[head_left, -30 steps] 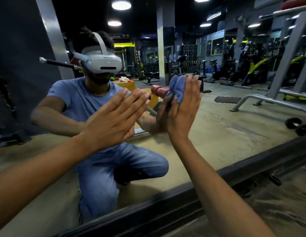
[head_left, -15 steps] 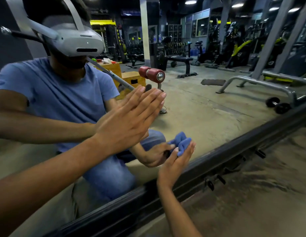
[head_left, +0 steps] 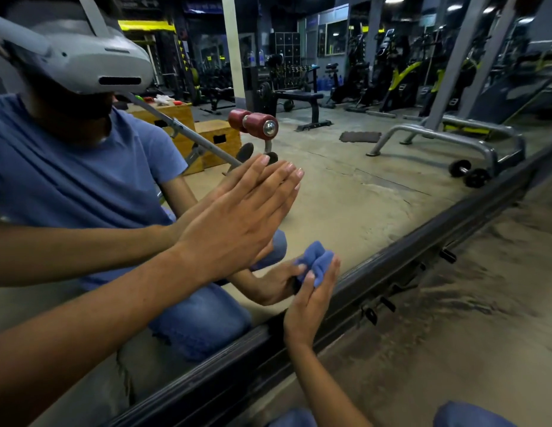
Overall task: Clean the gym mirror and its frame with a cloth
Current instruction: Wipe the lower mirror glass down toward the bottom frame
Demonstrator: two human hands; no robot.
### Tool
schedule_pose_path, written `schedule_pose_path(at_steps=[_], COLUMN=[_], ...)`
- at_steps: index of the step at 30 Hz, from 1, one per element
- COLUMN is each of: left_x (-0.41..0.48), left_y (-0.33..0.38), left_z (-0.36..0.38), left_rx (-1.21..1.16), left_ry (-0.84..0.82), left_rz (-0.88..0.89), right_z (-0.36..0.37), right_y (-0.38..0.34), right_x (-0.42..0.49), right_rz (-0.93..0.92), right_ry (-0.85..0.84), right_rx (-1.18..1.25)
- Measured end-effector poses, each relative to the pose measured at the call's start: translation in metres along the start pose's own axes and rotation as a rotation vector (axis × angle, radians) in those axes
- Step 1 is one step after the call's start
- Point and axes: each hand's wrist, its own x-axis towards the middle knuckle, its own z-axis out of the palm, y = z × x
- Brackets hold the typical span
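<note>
Gym floor, tan and worn, runs along the right of your view, and the big mirror [head_left: 345, 186] beside it throws back a dim hall of weight benches, dumbbell racks and yellow-trimmed machines under ceiling lights. Along the bottom of the glass the dark frame [head_left: 391, 266] slants from the near left up to the far right, with small black clips poking out of its lower edge onto the floor [head_left: 468, 318].

Your left hand [head_left: 237, 223] is spread flat against the glass, fingers straight and close together, fingertips pointing up and to the right, holding nothing. Its reflection meets it palm to palm.

Your right hand [head_left: 311, 300] is lower and nearer the frame, just above the bottom edge of the mirror. It presses a bunched blue cloth [head_left: 317, 263] to the glass; your fingers lie over the near side of the cloth and the thumb curls in on the left side of it, so the hand is gripping the wad while pushing it on the mirror. The cloth sits a little above the frame, not on it.

Reflected at left you see yourself kneeling in a blue T-shirt [head_left: 83, 180] and jeans, with a grey headset [head_left: 92, 60] on. At the bottom right edge of the view, bits of your jeans show.
</note>
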Motion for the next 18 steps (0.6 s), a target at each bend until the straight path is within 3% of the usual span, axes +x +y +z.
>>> schedule_pose_path(at_steps=[2, 4, 6, 10, 15, 18], left_x=[0.000, 0.001, 0.001, 0.001, 0.015, 0.038], left_y=[0.000, -0.001, 0.000, -0.001, -0.018, -0.036], left_z=[0.003, 0.004, 0.003, 0.001, -0.013, -0.030], left_rx=[-0.002, 0.014, 0.029, 0.025, 0.000, -0.022], left_ry=[0.017, 0.022, 0.032, 0.048, 0.140, 0.204], left_rz=[-0.006, -0.004, -0.005, 0.009, -0.058, -0.180], right_z=[-0.001, 0.008, 0.020, 0.020, 0.015, 0.041], right_y=[0.008, -0.006, -0.035, -0.055, -0.067, -0.129], right_x=[0.015, 0.046, 0.067, 0.047, 0.096, 0.126], right_rz=[0.215, 0.310, 0.196, -0.209, 0.014, -0.153], right_ry=[0.115, 0.223, 0.224, -0.050, 0.122, 0.068], right_rx=[0.009, 0.017, 0.006, 0.018, 0.024, -0.014])
